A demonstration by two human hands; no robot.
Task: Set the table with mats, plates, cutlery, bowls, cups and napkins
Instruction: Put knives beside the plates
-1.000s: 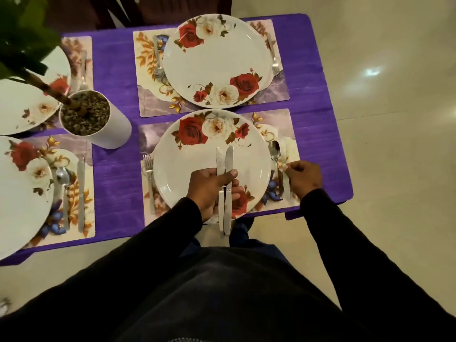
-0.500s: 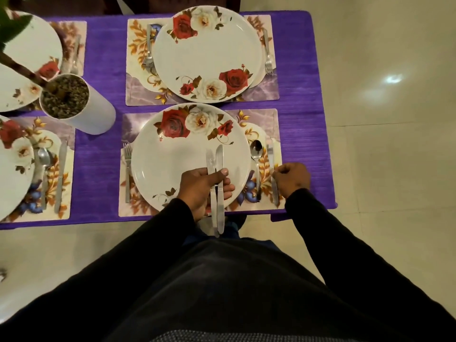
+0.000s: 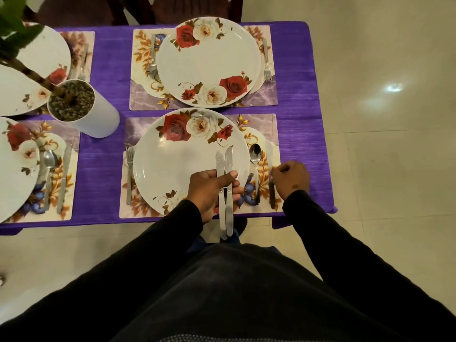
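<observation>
Long black sleeves to wrists, dark top over torso, bare hands, blue trousers glimpsed below

Shiny metal knives, glossy plate

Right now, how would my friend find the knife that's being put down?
Find the purple table and the nearest flowery plate. Right of it, beside a spoon, lies the knife. It is the only one lying under the right hand; two others are held in the left hand.
</observation>
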